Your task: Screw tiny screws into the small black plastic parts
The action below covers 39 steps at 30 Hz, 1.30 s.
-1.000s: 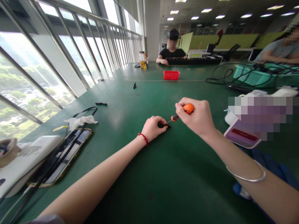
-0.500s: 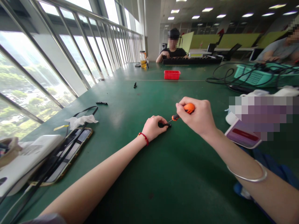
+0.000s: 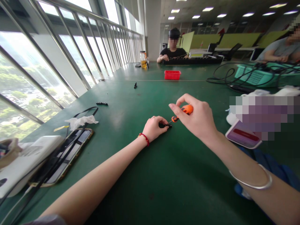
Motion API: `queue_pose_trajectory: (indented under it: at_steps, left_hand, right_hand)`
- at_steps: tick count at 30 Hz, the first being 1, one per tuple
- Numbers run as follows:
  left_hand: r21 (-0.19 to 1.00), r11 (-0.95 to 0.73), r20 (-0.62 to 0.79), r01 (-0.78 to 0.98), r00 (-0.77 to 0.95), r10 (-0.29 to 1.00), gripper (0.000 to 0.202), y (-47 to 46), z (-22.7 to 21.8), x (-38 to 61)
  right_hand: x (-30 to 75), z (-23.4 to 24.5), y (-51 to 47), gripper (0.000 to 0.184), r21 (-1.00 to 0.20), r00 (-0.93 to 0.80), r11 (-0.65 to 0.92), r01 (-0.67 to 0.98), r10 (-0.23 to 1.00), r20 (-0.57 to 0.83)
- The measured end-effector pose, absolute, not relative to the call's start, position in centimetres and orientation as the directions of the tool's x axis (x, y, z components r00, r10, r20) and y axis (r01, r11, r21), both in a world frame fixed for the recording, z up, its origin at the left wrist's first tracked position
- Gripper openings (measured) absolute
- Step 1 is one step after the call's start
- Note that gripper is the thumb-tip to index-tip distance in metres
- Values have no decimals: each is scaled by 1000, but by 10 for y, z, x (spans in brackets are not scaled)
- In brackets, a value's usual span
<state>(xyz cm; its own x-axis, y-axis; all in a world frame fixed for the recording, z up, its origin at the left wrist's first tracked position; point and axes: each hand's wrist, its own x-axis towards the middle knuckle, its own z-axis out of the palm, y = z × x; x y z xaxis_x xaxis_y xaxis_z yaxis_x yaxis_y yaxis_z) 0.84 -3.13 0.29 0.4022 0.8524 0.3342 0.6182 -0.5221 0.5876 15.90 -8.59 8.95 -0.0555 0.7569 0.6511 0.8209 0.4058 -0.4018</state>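
My left hand (image 3: pixel 154 129), wearing a red cord bracelet, rests on the green table (image 3: pixel 131 187). Its thumb and fingers pinch a small black part (image 3: pixel 170 126) against the tabletop; most of that part is hidden by the fingers. An orange and black screwdriver (image 3: pixel 187 109) slants down to the left, its thin shaft reaching the black part. My right hand (image 3: pixel 198 115) is around the handle from the right, thumb and forefinger loosened off the grip while the other fingers, partly hidden, stay curled at it. Whether the tip sits in a screw is too small to tell.
To the left lie a phone (image 3: pixel 67 156), a white device (image 3: pixel 35 156) and cables. Farther off are small black pieces (image 3: pixel 102 103), a red tray (image 3: pixel 172 75) and a jar (image 3: pixel 143 59). A teal basket (image 3: pixel 250 75) stands right; a person (image 3: pixel 173 51) sits opposite.
My right thumb and forefinger have opened away from the screwdriver handle, and the handle has tilted slightly left and down. My left hand and the black part have stayed put.
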Motion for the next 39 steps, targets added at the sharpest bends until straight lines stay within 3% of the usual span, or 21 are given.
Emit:
queue_pose_trajectory:
  at_steps: [3,7,11,15,20,24,28,32,36,39]
  left_hand:
    - [579,-521,337,627,399,853,8,-31,3,8]
    - [566,-519,338,641,393,855,11,-31,1,8]
    - [587,-530,345,611,404,847,10,-30,0,8]
    - [574,-532,346,623,404,847,8,-30,1,9]
    - [570,-519,333,637,399,855,10,-31,2,9]
    - [589,-523,339,616,399,852,9,-31,1,8]
    - [569,-527,341,631,403,850,10,-31,2,8]
    - [570,-516,336,639,392,856,13,-31,2,9]
    - [587,-529,337,612,409,848,9,-31,2,9]
    - [579,-526,335,623,405,850,8,-31,2,9]
  right_hand:
    - [158,90,-87,15,-422,-69,432,797,759,647]
    - [158,91,-87,32,-401,-89,448,799,747,658]
    - [156,87,-87,22,-378,-32,353,856,765,643]
    - [156,86,-87,14,-398,-52,405,823,751,658]
    - [158,90,-87,36,-415,-44,407,814,755,654]
    - [158,89,-86,25,-432,25,341,835,761,649]
    - [157,87,-87,18,-438,-39,430,789,747,664]
    - [156,86,-88,42,-402,-58,449,798,722,690]
    - [156,84,-87,28,-357,-10,354,864,722,692]
    - [156,84,-87,20,-374,-18,382,845,720,694]
